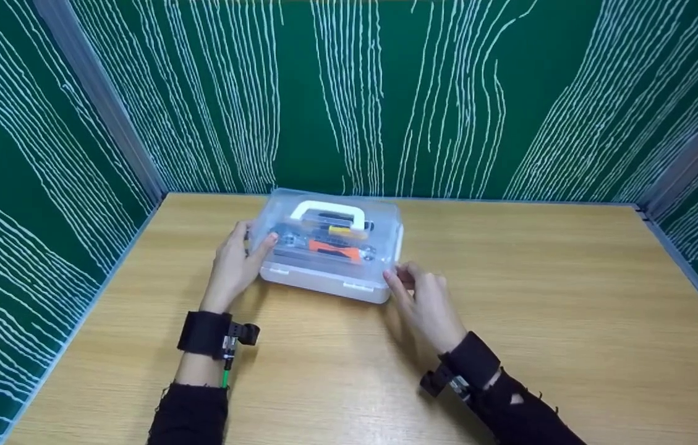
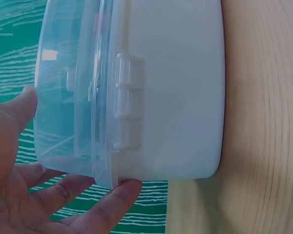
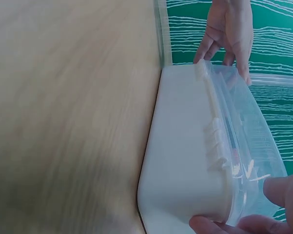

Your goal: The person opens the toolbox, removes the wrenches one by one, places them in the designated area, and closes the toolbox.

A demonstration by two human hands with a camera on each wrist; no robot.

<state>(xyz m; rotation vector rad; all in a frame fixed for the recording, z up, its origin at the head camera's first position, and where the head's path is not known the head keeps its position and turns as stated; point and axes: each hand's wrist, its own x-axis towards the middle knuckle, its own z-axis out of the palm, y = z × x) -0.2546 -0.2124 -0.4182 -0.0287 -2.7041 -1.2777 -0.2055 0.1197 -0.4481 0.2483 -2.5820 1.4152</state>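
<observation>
A translucent plastic storage box [image 1: 318, 283] with a clear lid stands on the table, its lid down. Its white carry handle [image 1: 358, 217] lies on top. Through the lid show an orange-and-black item [image 1: 333, 249], a small yellow piece [image 1: 339, 230] and dark things too blurred to name. My left hand [image 1: 232, 269] grips the box's left end, thumb on the lid's edge and fingers along the side. At the front right corner my right hand [image 1: 430, 303] holds the box between thumb and fingers. White hinge-like tabs [image 2: 130, 100] line the near wall.
The wooden table [image 1: 571, 309] reaches back to a green wall [image 1: 299, 93] with wavy white lines. Similar side panels stand left and right, with metal posts [image 1: 104, 93] at the corners. Black straps [image 1: 203, 334] with small cameras sit on both wrists.
</observation>
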